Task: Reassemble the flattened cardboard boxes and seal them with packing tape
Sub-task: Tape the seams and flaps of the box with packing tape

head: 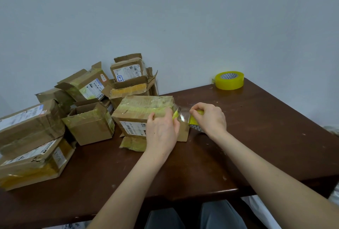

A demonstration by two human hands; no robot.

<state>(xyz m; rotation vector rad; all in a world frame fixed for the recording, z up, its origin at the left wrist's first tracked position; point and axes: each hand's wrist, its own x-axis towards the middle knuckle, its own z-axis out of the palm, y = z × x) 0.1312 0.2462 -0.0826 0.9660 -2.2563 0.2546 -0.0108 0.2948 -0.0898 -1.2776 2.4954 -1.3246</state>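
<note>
Seen from the head camera, a person at a dark wooden table (256,137) seals a cardboard box (145,108) lying near the middle of it. The left hand (162,131) is curled round the box's right end, and the right hand (211,118) grasps a yellow tape roll (195,121) just beside it, with a clear strip of tape (183,114) drawn between. The taping step looks under way; the next move likely calls for pressing the strip flat and tearing it off, with taped boxes (88,85) heaped at left and a spare roll (230,80) at the far edge.
</note>
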